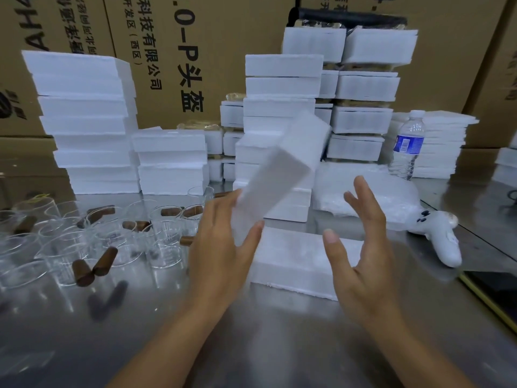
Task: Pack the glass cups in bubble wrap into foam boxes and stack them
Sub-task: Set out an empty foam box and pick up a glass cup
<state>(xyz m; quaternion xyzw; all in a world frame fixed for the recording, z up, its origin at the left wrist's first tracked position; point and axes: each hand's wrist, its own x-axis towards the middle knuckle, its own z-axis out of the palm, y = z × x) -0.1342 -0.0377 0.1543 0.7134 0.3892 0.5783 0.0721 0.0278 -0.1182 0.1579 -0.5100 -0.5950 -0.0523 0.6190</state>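
Left hand (221,245) pinching a tilted foam lid (282,169) by its lower end, right hand (361,247) spread wide and empty, foam box (293,259) at bench (251,331) centre, glass cups (92,236) toward left edge

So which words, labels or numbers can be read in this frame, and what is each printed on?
"科技有限公司": cardboard carton behind the foam stacks.
"(西区)": same carton, smaller print.
".0-P头盔": same carton, large print, cut off at the top.
"AH": left carton, sideways and cropped.
Water bottle blue label: too small to read.
Right carton print: cropped, unreadable.
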